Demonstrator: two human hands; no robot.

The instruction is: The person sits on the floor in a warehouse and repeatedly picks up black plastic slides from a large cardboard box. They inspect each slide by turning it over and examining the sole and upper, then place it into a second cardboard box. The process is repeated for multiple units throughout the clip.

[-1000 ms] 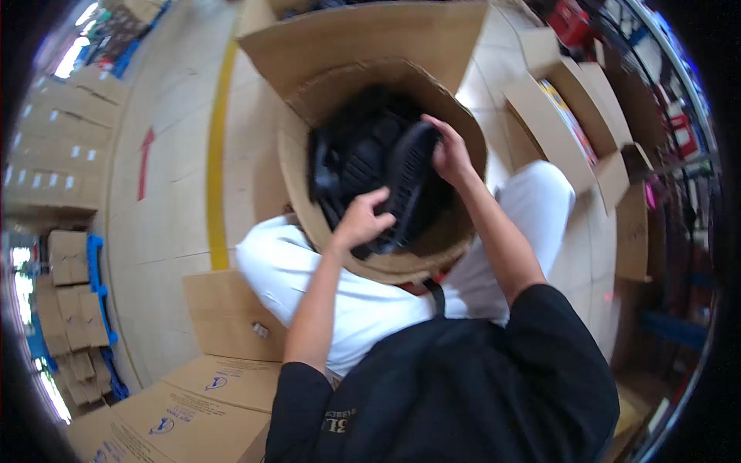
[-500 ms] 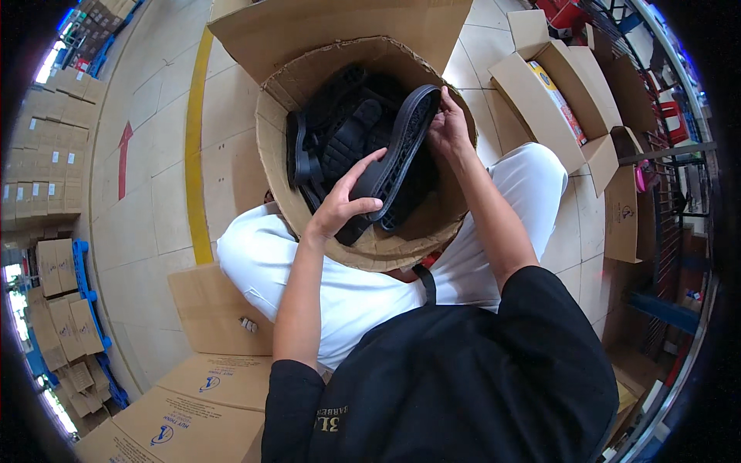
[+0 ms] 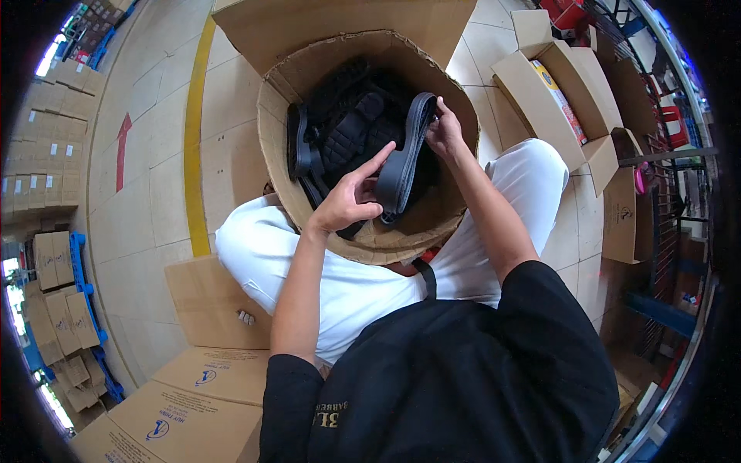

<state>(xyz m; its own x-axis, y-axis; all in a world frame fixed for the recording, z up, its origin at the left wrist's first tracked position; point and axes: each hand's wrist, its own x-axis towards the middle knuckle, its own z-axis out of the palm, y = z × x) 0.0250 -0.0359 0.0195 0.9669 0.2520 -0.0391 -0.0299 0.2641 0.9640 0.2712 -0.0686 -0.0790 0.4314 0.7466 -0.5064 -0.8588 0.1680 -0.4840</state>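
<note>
A black shoe sole (image 3: pixel 401 174) is held tilted on its edge above the open round cardboard container (image 3: pixel 275 147) between my legs. My right hand (image 3: pixel 446 135) grips its far end, thumb and fingers closed on the rim. At the near end my left hand (image 3: pixel 341 202) has its index finger stretched along the sole's left side and its thumb apart below. Those fingers are spread beside the sole; whether they touch it is hard to see. More black soles (image 3: pixel 356 131) lie heaped inside the container, some with a quilted-looking tread, and one stands against its left wall.
A large cardboard flap (image 3: pixel 340 23) rises behind the container. Open cartons (image 3: pixel 532 96) stand at the right, beside a metal rack (image 3: pixel 670 224). Closed cartons (image 3: pixel 181 409) lie at the lower left. Stacked boxes (image 3: pixel 50 147) and a yellow floor line (image 3: pixel 196 139) are farther left.
The sole has turned more onto its edge, so its broad face shows less. My left thumb has come off the sole's face, and the left fingers have spread.
</note>
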